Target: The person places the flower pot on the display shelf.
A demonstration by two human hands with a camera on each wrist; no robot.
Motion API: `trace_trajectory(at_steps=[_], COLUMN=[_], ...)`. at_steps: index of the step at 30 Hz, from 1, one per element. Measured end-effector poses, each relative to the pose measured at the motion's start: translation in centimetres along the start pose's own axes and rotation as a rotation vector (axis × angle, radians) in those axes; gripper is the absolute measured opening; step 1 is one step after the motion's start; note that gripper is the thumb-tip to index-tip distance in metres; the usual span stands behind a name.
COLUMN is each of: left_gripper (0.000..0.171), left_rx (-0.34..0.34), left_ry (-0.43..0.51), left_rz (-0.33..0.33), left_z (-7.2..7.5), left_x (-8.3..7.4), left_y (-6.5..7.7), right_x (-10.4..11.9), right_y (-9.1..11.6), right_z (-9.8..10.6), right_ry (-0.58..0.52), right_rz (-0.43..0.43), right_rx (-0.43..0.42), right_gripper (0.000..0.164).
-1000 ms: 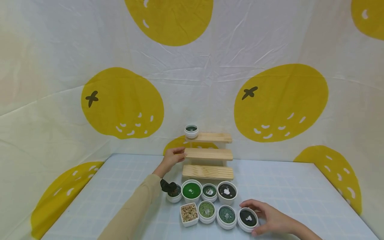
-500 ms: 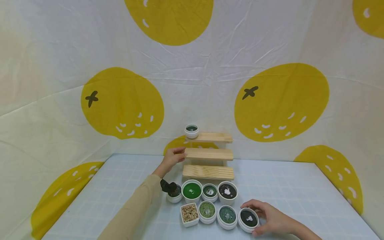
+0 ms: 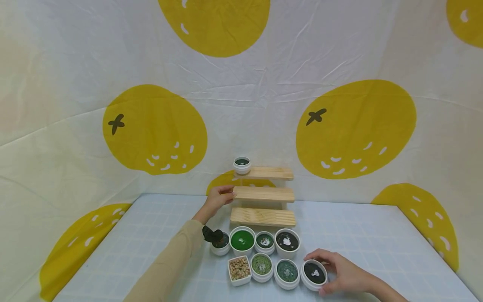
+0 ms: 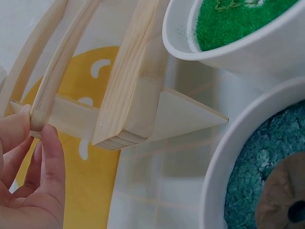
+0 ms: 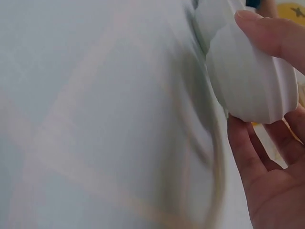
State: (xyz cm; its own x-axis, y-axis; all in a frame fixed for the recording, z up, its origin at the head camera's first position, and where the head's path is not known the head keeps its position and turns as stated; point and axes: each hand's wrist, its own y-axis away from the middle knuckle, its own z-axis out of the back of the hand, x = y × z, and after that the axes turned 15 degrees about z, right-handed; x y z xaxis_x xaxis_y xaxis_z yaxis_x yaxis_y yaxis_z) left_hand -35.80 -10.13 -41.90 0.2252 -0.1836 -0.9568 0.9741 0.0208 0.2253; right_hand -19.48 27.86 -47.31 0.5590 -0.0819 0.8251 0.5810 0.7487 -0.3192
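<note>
A three-step wooden rack (image 3: 263, 193) stands at the back of the table. My left hand (image 3: 215, 202) pinches the left end of its middle board (image 4: 47, 90) between thumb and fingers. At the front right, my right hand (image 3: 349, 272) grips a white round pot (image 3: 314, 275) with dark filling and a pale patch. In the right wrist view, thumb and fingers lie around the ribbed side of this white pot (image 5: 255, 76). A small white pot (image 3: 242, 165) sits on the top board's left end.
Two rows of pots stand before the rack: a green-filled pot (image 3: 242, 240), a dark-filled pot (image 3: 287, 241), a square pot (image 3: 239, 270) of tan bits, a teal-filled pot (image 3: 287, 272) and several others. A patterned cloth (image 3: 260, 126) hangs behind the pale table (image 3: 358, 230).
The head view has shifted very slightly. Both hands keep their places on the board and the pot; nothing else has visibly moved.
</note>
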Motion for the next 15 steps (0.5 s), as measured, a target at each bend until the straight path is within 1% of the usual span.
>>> trace_trajectory(at_steps=[4,8,12,15], left_gripper=[0.038,0.038,0.039,0.04], left_rx=[0.004,0.002,0.011,0.028], left_ry=[0.012,0.023,0.023,0.014], left_rz=[-0.006,-0.001,0.007,0.003], left_z=[0.0,0.0,0.0,0.1], left_x=[0.1,0.0,0.0,-0.2], left_y=[0.0,-0.1,-0.2,0.2], right_x=[0.3,0.3,0.4,0.5], right_y=[-0.2,-0.4,-0.8,-1.2], right_z=[0.2,0.3,0.3,0.3], right_ry=[0.038,0.065,0.098,0.122], right_rz=[0.024,0.102,0.162,0.169], right_rx=[-0.042,-0.081,-0.129,-0.175], right_gripper=[0.057,0.059,0.06,0.06])
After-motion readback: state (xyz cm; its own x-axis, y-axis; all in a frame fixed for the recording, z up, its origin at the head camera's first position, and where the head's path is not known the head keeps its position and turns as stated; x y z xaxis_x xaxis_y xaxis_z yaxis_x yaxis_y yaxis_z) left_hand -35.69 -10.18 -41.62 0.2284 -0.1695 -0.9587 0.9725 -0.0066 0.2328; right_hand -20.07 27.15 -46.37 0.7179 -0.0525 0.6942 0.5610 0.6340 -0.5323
